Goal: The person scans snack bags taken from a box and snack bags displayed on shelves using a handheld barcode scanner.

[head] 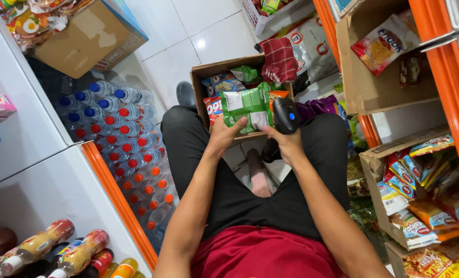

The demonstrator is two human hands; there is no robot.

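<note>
the left hand [223,135] closes its fingers around a green snack bag [246,107], tilting it above the open cardboard box [199,82] on the knees so its printed back faces the black handheld scanner [286,116], which the right hand [287,145] grips firmly.

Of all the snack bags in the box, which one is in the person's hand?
The green snack bag, gripped by the left hand at its lower edge; the others lie loose in the cardboard box.
</note>
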